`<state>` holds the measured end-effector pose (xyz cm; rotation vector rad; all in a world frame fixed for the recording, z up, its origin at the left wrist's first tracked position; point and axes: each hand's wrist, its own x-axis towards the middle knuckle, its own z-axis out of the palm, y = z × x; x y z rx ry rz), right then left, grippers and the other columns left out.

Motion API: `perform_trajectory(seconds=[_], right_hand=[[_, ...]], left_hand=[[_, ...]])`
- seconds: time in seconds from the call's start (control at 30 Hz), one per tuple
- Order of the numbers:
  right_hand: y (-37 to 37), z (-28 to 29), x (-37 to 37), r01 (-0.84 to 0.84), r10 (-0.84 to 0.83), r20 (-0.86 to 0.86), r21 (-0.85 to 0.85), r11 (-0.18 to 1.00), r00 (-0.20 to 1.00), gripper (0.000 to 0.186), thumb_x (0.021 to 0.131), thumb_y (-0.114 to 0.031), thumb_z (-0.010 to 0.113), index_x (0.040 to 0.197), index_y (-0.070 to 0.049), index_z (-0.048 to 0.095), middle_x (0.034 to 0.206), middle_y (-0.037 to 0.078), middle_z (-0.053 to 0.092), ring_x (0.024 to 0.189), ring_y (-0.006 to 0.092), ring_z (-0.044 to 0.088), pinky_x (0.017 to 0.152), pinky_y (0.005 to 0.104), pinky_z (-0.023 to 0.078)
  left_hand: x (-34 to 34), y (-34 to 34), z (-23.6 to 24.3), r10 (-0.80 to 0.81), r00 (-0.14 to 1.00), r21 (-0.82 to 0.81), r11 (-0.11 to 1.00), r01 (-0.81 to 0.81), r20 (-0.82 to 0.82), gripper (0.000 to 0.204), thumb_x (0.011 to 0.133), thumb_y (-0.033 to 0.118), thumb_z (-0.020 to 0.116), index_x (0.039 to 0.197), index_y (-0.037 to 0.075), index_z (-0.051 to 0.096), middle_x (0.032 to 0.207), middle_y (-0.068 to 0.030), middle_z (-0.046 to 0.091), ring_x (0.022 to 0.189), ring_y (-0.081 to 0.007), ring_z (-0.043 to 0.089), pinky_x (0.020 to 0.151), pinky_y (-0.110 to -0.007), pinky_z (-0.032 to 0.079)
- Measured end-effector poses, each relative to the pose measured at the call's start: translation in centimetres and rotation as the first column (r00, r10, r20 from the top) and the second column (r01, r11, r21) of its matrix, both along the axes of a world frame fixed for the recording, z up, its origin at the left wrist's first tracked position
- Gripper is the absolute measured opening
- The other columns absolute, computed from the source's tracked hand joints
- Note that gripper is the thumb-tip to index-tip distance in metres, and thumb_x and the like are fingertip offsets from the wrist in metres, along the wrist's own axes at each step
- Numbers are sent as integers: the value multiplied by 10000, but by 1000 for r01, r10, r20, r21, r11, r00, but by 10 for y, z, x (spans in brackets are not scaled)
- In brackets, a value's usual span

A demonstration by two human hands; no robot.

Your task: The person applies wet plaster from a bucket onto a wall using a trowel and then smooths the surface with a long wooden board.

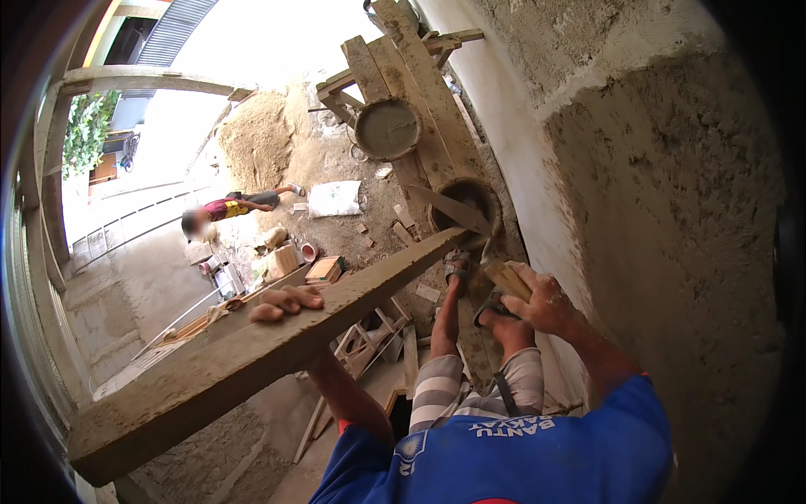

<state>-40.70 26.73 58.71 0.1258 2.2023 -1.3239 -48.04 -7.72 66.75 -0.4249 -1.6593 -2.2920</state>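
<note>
A long, mortar-caked beam [277, 332] slants from the lower left up to the middle. My left hand [287, 302] is wrapped around it, fingers showing over its far edge and forearm passing beneath. A trowel [453, 208] with a pale wooden handle is in my right hand [541, 301], fingers closed on the handle. Its pointed metal blade lies over a round mortar bucket [496, 210], whose inside is partly hidden by the blade. My sandalled feet are on the planks [474, 336] below.
A second bucket [361, 141] of wet grey mortar stands farther along the planks. The plastered wall [655, 185] rises close on my right. Down at the left are a sand pile [256, 139], a white sack [334, 199], scattered timber, and another person [243, 204].
</note>
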Motion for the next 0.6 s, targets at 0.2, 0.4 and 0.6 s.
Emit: perform_trajectory(seconds=[0.2,0.4,0.6], right_hand=[[-20,93,-1,-330,249,-278,-300,895,928,541,782,-230,658,1236,10,488,922,226,642,822,345,659,731,402,522],[-35,-11,49,-308,301,-153,-27,951,941,552,787,-236,642,1258,1,478,934,215,646,847,349,653,744,405,519],[-34,-183,2,-319,265,218,270,908,939,481,759,-248,607,1182,-34,520,995,236,636,962,387,616,813,483,499]], left_hand=[[-1,12,-29,97,991,-267,957,-117,-87,413,866,480,552,866,76,467,800,-87,457,782,-241,542,692,-394,474],[12,14,2,179,983,-160,970,-183,-37,302,880,314,582,823,49,449,831,-76,375,679,-243,562,584,-385,516],[21,-9,73,-36,992,-150,989,18,-118,285,912,284,531,816,25,460,811,-66,350,646,-256,575,497,-364,484]])
